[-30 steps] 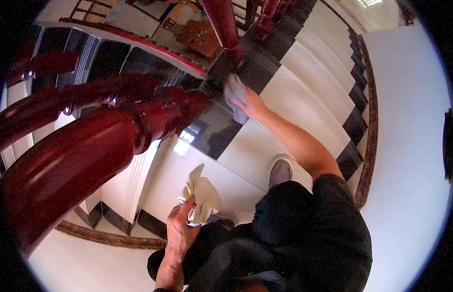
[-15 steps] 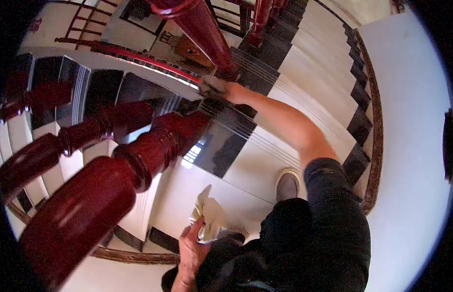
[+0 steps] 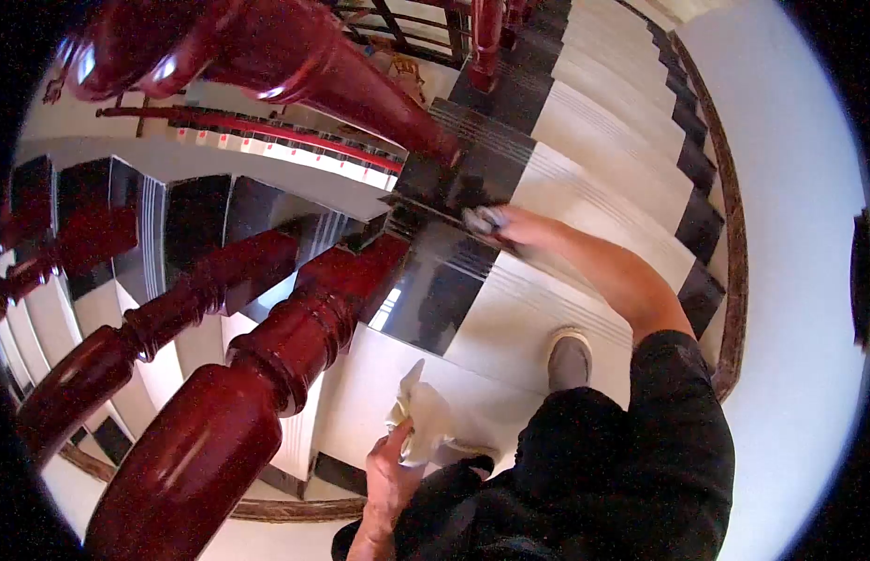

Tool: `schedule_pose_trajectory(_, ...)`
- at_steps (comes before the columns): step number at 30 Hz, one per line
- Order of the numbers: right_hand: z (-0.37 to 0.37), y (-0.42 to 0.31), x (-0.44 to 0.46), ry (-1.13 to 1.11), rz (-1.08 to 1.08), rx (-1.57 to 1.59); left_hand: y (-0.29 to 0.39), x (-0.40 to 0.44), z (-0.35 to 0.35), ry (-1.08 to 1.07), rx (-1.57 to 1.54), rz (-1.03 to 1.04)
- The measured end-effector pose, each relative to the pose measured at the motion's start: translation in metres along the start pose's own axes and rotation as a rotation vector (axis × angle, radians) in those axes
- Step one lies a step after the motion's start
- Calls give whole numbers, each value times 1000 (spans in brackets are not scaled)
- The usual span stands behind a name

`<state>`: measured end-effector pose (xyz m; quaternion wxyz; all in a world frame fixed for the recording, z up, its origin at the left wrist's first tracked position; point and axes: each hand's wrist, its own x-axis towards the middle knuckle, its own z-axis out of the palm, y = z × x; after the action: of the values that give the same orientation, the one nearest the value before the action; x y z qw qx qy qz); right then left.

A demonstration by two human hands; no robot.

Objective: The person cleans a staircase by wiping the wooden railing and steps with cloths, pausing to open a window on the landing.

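My right hand [image 3: 527, 228] reaches forward and is closed on a crumpled grey cloth [image 3: 482, 221]. That cloth lies at the edge of a stair step, where the glossy black tile [image 3: 426, 292] meets the white one. Low in front of my body, my left hand [image 3: 390, 475] grips a cream-white cloth [image 3: 424, 425], which hangs loosely with one corner pointing up. A dark red turned baluster [image 3: 369, 93] stands just beyond my right hand. Another baluster [image 3: 187, 449] fills the lower left, apart from both hands.
White steps with black ends [image 3: 613, 140] climb toward the top right, beside a white wall [image 3: 790, 262] with a brown skirting [image 3: 734, 252]. More balusters [image 3: 79, 379] line the left. My shoe [image 3: 571, 360] rests on a step. Lower stairs show between the balusters.
My right hand has moved right with the grey cloth, away from the baluster's foot. The left hand still holds its cloth. The view has shifted, bringing more of the upper baluster into sight.
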<state>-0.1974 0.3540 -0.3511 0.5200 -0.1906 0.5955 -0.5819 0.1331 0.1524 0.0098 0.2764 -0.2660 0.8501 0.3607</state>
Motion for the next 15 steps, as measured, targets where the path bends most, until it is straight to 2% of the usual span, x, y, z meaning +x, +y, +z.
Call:
schedule_pose_trajectory(2, 23, -33, 46, 4, -139, 101, -2, -1, 0, -25, 6, 9)
schedule_pose_trajectory(3, 35, -68, 76, 63, -154, -59, -2, -1, 2, -14, 19, 28)
schedule_pose_trajectory(4, 51, -74, 114, 147, -264, -25, -1, 0, 4, 1, 29, 46)
schedule_pose_trajectory(6, 63, -49, 174, 143, -190, 16, 3, 1, 8, 11, 25, 23)
schedule_pose_trajectory(8, 57, -38, 177, 140, -132, 202, 1, 0, 7, -2, 55, 73)
schedule_pose_trajectory(9, 57, -42, 158, 143, -126, 201, 3, -2, 4, -16, 77, 55)
schedule_pose_trajectory(11, 50, -54, 93, 264, 162, 71, -7, -3, 13, 0, 18, 62)
schedule_pose_trajectory(13, 34, -32, 28, 149, 239, 450, -12, 1, 14, -4, -27, 50)
schedule_pose_trajectory(15, 18, -18, -35, 65, 182, 455, -17, 4, 12, -13, 3, 87)
